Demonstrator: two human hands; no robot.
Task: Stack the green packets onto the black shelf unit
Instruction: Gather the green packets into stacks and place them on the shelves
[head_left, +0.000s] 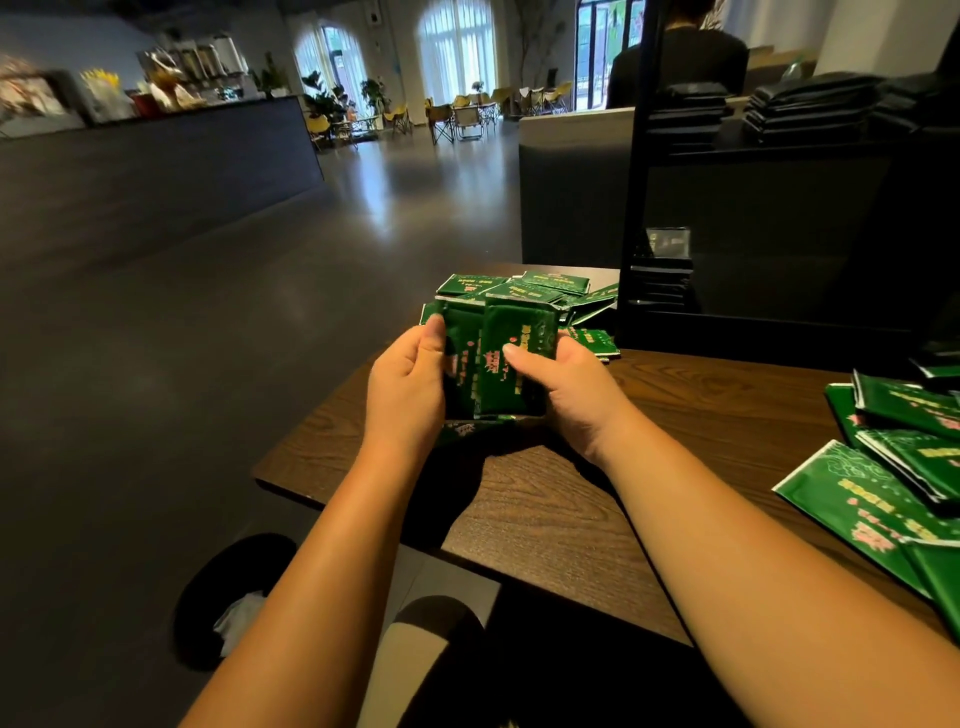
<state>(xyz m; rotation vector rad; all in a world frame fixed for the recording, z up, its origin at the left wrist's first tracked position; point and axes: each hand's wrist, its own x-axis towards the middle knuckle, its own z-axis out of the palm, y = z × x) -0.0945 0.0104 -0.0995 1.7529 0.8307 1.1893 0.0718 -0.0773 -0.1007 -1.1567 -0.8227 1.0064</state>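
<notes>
1 green foil packet bundle (498, 358): gripped by left hand (405, 384), right hand (566, 389), near brown wooden table (545, 509) left edge; grey floor (208, 312) open leftward.

Between my fingers (431, 338) I see packets (519, 327): dark green with pink and yellow print. Right of them, loose packets (852, 488) add pale green swirls. Under my fingers the table (571, 509) is dark brown wood grain; beyond them the shelf (636, 208) is black.
</notes>
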